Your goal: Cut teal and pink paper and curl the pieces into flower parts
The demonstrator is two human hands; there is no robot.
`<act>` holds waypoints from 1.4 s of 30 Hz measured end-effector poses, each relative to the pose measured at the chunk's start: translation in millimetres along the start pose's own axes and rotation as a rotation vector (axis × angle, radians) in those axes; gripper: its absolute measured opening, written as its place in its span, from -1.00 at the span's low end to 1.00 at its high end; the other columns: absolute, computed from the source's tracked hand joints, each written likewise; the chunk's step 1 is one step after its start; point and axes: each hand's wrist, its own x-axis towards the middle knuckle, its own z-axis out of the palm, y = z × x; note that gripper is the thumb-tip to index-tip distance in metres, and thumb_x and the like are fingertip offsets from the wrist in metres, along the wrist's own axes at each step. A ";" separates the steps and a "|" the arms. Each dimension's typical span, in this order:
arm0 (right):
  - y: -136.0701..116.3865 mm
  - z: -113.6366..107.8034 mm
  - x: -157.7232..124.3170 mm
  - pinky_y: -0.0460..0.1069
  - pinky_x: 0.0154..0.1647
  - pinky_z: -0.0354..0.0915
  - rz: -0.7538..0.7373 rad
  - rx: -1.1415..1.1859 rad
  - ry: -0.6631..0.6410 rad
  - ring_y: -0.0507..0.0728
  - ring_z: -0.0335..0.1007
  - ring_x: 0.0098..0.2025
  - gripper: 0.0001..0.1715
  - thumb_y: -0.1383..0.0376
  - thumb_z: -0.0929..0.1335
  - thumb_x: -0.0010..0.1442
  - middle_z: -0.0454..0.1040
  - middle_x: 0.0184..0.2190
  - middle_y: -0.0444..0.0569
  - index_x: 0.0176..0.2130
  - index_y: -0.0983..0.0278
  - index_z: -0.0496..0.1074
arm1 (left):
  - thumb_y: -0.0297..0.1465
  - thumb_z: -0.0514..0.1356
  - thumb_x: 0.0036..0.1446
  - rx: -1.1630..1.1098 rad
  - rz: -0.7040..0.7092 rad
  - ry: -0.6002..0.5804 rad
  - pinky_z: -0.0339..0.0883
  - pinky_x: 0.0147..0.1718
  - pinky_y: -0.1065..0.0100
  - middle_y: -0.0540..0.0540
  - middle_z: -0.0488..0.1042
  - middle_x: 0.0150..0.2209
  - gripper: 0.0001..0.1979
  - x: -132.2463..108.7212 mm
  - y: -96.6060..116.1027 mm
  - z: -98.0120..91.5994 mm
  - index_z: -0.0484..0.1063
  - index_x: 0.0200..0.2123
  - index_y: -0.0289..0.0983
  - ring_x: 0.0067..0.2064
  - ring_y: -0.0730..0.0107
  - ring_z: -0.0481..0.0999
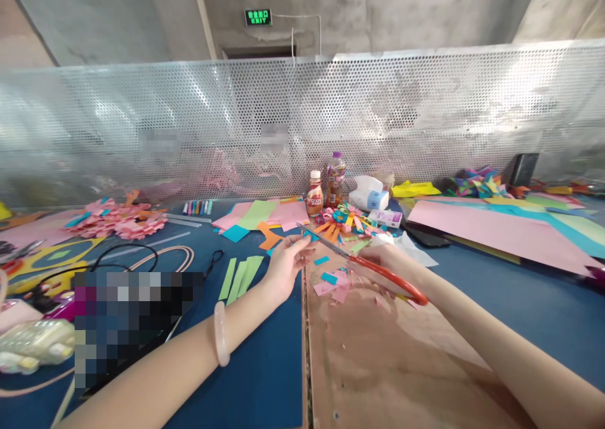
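Note:
My right hand (388, 256) is closed around red-handled scissors (390, 278). Their blades point left and away from me, with the tips close to the fingers of my left hand (283, 266). That hand is pinched, and a small bit of blue paper shows at its fingertips; most of the bit is hidden. A pale bangle (220, 333) circles my left wrist. Below the blades, pink paper scraps (338, 289) and a few blue ones lie on the brown board. Several green paper strips (242, 278) rest on the blue tabletop beside my left forearm.
Sheets of coloured paper (258, 215), a small brown bottle (314, 194), a purple-capped bottle (336, 180) and a tissue pack (368, 196) stand or lie farther back. Pink paper pieces (137, 220) and cables are left, large pink sheets (496, 230) right. A perforated metal screen (189, 126) closes the back.

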 end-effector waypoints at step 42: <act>-4.1 26.5 5.6 -0.02 -0.22 0.29 -0.220 0.116 0.323 0.07 0.40 -0.28 -0.83 0.28 0.27 0.13 0.49 -0.33 -0.09 -0.31 0.21 0.45 | -0.34 0.20 0.00 0.436 0.057 -0.342 0.29 -0.46 0.41 -0.04 0.45 -0.40 -0.80 -15.3 -4.6 11.9 0.38 -0.26 -0.27 -0.43 0.42 0.47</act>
